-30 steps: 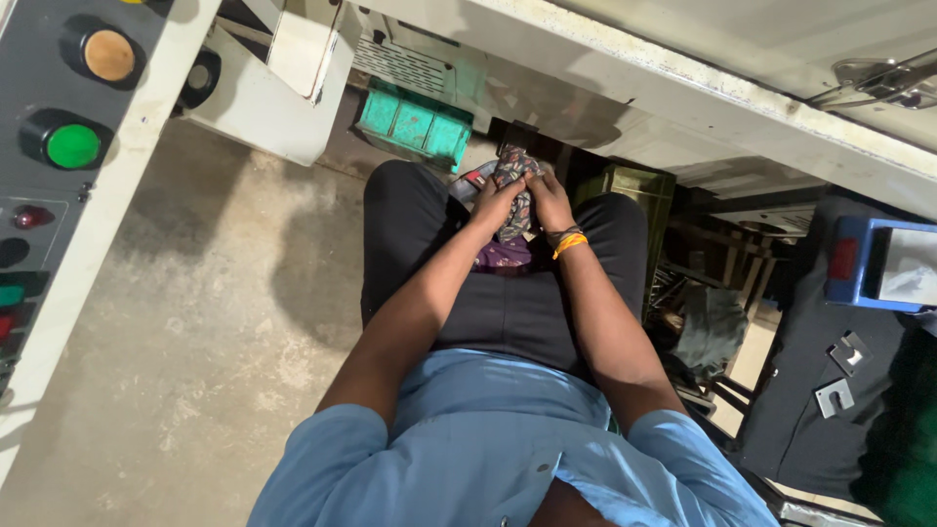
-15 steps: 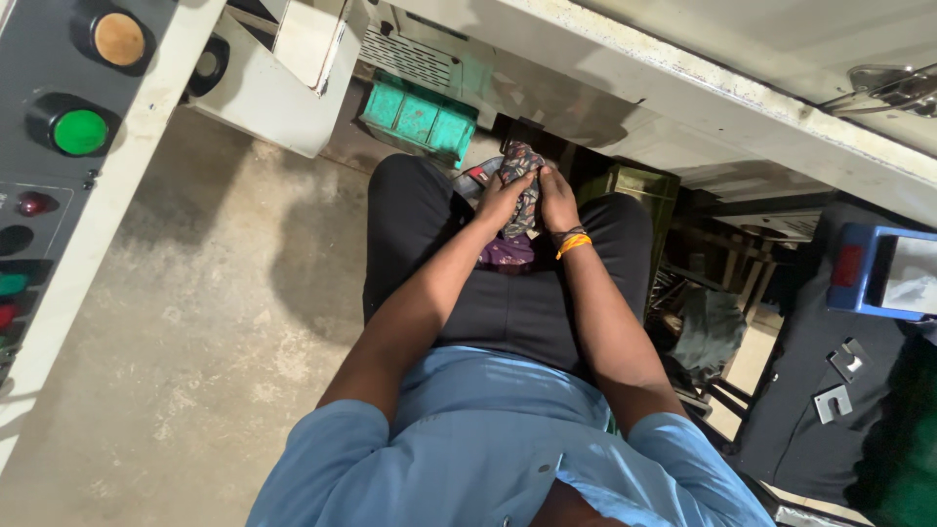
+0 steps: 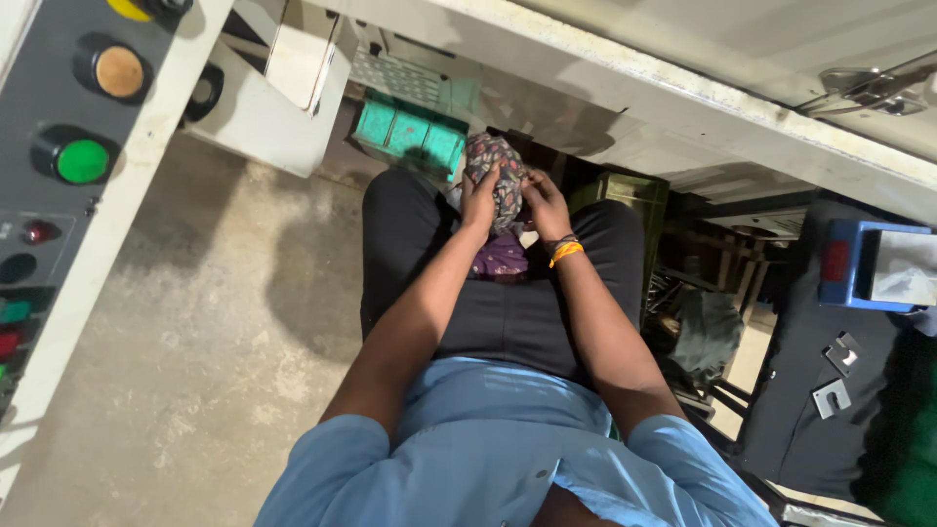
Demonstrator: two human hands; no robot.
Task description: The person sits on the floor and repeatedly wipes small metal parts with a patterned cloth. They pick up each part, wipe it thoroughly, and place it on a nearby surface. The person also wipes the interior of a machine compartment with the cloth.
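**Two hands on one patterned cloth bundle, centre of frame**

Both hands meet just above the centre of the frame, over the seated person's lap. The left hand presses against the left side of a single patterned cloth bundle, fingers curled onto it; the right hand closes on its right side. Each grip is wrapped on the cloth, holding it between the two palms. One orange band and one dark band sit on the right wrist. A second piece of purple cloth lies on the black trousers just below the hands.

At the left edge stands one grey control panel. On it I count one round green button, one round orange button, and one small red lamp; more coloured buttons lower down are cut off.

Just beyond the bundle, in the upper middle, sits one green pedal with three raised pads. One olive box stands right of the hands. At the right edge, one blue holder. Bare concrete floor fills the lower left.
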